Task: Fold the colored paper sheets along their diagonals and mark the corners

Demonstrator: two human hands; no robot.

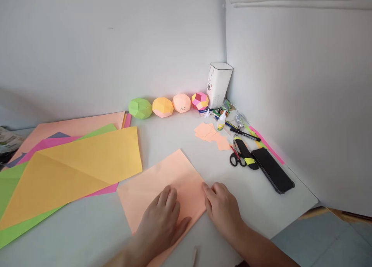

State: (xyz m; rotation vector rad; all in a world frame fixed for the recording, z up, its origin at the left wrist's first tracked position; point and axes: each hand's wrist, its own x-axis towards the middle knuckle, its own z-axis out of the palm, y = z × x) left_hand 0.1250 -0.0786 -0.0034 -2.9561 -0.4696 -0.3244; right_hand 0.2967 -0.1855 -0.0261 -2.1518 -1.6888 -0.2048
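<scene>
Pale counter (255, 205) in a white-walled corner.
Left hand (162, 224) lies flat, open on peach paper (162, 174); right hand (222, 207), loosely open, touches its edge.

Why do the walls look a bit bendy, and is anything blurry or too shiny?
Head view: soft, even daylight, no glare; the wide lens bows the walls and edges; left hand casts a faint shadow on the peach paper; hands, paper and paper balls look sharp.

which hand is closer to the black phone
Right. The right hand rests at the peach paper's right edge, left of the black phone across bare table. The left hand lies flat on the paper, farther left.
</scene>
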